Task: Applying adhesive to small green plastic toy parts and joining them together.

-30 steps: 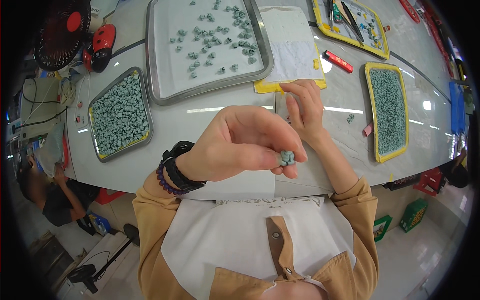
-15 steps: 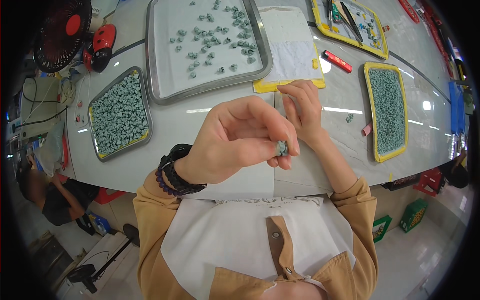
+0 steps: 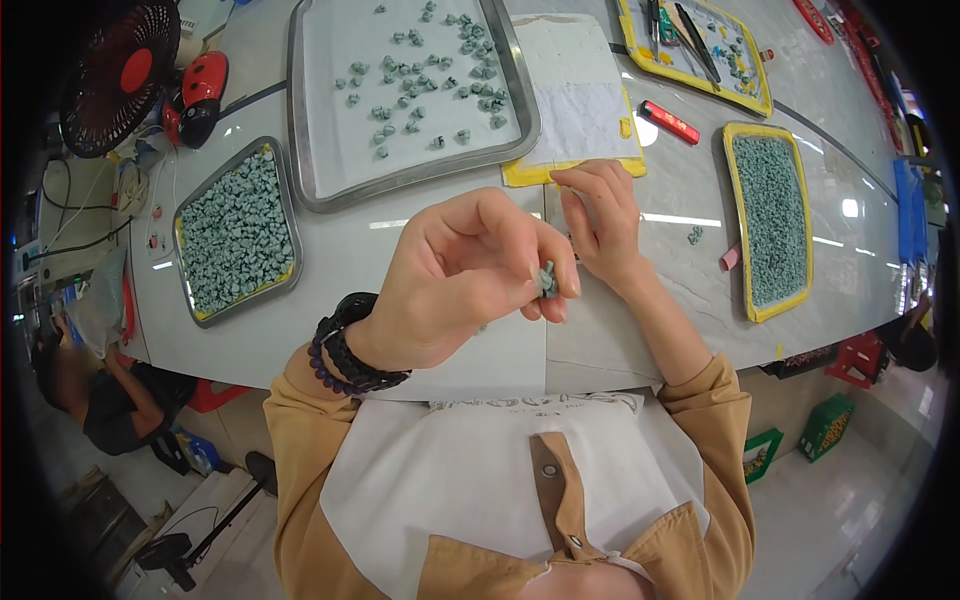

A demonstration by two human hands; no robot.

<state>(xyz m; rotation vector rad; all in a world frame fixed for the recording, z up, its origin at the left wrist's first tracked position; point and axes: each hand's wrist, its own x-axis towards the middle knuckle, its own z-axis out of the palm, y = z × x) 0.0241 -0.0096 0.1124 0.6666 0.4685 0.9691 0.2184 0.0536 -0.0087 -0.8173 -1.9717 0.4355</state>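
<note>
presently, the small grey-green piece (image 3: 548, 281) sits at the fingertips of the left hand (image 3: 475, 280), between thumb and forefinger, raised above the pale surface (image 3: 690, 290). it is at the palm's right side, with a narrow prong standing upward; part of it is hidden by the fingers. the right hand (image 3: 605, 215) is just beyond it to the right, not touching it.

compared with the frame one second ago, the left hand and the piece are farther from the body and slightly to the left. the piece now shows a different side. the right hand's pose is nearly unchanged.

the left hand is in a pinch grip, thumb and forefinger pressed on the piece, the remaining fingers curled behind. the right hand is relaxed and partly spread, fingers bent, thumb apart from forefinger, near the lower edge of a yellow-edged board (image 3: 575, 120); contact with the board cannot be told.

similar pieces lie loose in a metal tray (image 3: 527, 105) and heaped in a smaller tray (image 3: 289, 205) at left.
</note>
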